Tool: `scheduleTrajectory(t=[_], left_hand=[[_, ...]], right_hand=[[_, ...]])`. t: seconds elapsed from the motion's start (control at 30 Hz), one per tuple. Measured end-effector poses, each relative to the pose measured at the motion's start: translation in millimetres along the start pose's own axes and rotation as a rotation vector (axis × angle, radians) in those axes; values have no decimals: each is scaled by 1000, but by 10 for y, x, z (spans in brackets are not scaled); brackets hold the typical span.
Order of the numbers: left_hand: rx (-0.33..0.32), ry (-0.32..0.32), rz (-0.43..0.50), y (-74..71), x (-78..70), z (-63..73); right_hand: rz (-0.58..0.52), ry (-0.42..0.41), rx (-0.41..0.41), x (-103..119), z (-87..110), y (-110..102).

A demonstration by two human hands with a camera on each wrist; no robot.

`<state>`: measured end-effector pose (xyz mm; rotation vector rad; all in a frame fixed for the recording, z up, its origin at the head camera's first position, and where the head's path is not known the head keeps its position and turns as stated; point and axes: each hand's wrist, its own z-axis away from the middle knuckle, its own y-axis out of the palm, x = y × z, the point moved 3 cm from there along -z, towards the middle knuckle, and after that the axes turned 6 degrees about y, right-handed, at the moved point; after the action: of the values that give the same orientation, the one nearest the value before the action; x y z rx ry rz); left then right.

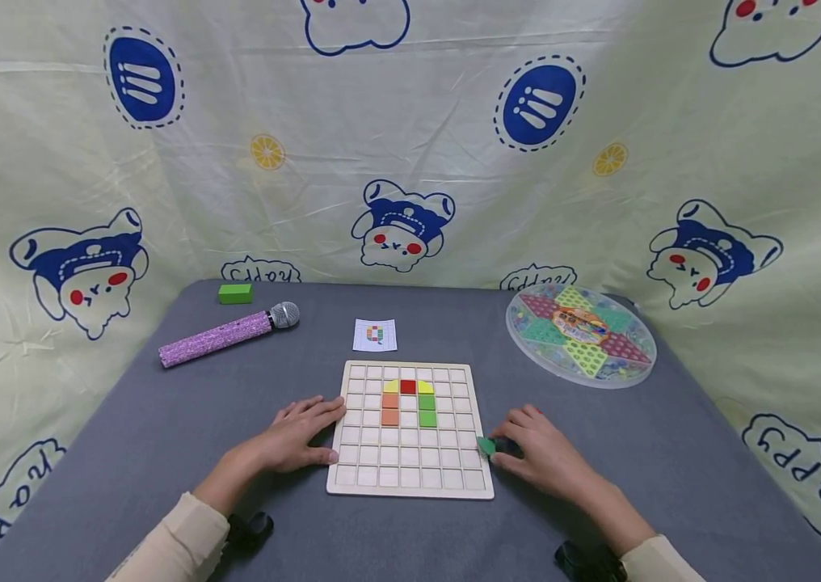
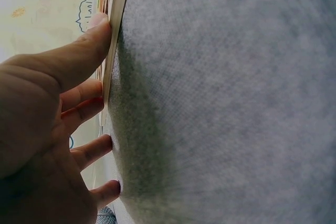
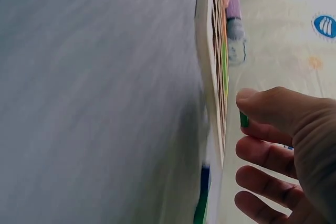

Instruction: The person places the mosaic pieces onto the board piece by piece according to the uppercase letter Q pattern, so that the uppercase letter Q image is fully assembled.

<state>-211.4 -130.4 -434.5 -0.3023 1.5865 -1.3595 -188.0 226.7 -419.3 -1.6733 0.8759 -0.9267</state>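
Piece [image 1: 486, 446] in right hand [image 1: 543, 453], dark green, perhaps leaf-shaped.

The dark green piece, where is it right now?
In the head view, the right hand pinches the dark green piece at the right edge of the grid board.

The pale gridded board [image 1: 407, 477] lies flat on the tabletop [image 1: 410, 537], its left edge touched by my left fingers [image 2: 84, 94]. Seven tiles sit in its upper half, in an arch: a red square [image 1: 408, 387] between a left yellow tile [image 1: 391, 387] and a right yellow tile [image 1: 425, 388], both with a trimmed outer corner; two orange squares [image 1: 389, 409] down the left, two light green squares [image 1: 427, 410] down the right. My right fingers [image 3: 268, 132] pinch a darker green piece [image 1: 486, 445], raised just above the board's right edge.
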Motion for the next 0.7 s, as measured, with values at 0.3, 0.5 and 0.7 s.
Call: scheduleTrajectory(t=[0.3, 0.5, 0.7], left_hand=[[-3, 13, 3, 4, 7, -3], [-5, 19, 11, -2, 6, 0], [-5, 21, 13, -3, 4, 4]], right_hand=[[-3, -117, -11, 413, -357, 134], [40, -220, -83, 649, -521, 226], [62, -230, -75, 812, -620, 301]])
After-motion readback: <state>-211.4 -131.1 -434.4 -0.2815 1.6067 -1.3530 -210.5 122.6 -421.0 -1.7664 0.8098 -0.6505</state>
